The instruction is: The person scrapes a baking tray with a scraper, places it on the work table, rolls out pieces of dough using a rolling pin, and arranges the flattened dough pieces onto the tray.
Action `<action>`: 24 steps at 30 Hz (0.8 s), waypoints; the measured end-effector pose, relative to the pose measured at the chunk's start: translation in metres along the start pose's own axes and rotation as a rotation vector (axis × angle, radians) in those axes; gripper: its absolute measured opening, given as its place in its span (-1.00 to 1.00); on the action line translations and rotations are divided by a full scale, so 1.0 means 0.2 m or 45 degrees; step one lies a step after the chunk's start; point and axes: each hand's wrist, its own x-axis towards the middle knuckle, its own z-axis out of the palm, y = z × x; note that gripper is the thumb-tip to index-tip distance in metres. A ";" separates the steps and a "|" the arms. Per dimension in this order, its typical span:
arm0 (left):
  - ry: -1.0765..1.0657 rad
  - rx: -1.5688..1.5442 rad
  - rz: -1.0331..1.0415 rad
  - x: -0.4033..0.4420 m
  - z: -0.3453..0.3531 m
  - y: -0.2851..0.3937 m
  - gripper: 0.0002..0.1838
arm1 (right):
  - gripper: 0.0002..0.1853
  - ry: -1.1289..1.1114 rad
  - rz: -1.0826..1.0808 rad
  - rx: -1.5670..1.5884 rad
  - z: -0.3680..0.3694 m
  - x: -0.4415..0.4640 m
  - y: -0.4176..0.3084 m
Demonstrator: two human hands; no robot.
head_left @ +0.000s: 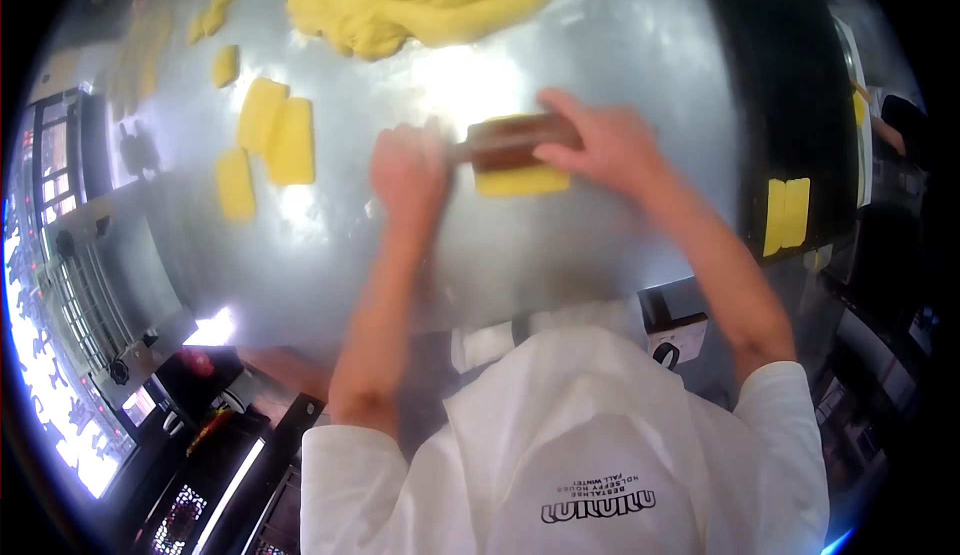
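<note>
A brown rolling pin lies across a flat yellow dough piece on the metal table. Its left handle is inside my left hand, whose fingers are closed round it and slightly blurred. At the other end, my right hand grips the pin between thumb and fingers. Dough shows along the pin's near side, with a thin strip beyond it. Flattened dough pieces rest to the left of my left hand, some overlapping.
A large yellow dough mass sits at the table's far side. Small dough lumps lie at the far left. On the right, a black surface carries two flat yellow pieces side by side. The metal table has its near edge at my waist.
</note>
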 end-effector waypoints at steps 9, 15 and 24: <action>-0.254 -0.121 -0.348 -0.08 -0.04 0.03 -0.71 | -0.19 -0.032 0.101 0.131 -0.04 -0.02 -0.01; -0.298 -0.411 -0.422 0.05 -0.02 0.09 -0.40 | -0.45 0.549 0.457 0.477 0.01 -0.11 0.42; -0.445 -0.531 -0.324 0.03 0.04 0.24 -0.74 | -0.48 0.909 0.730 0.420 0.01 -0.48 0.55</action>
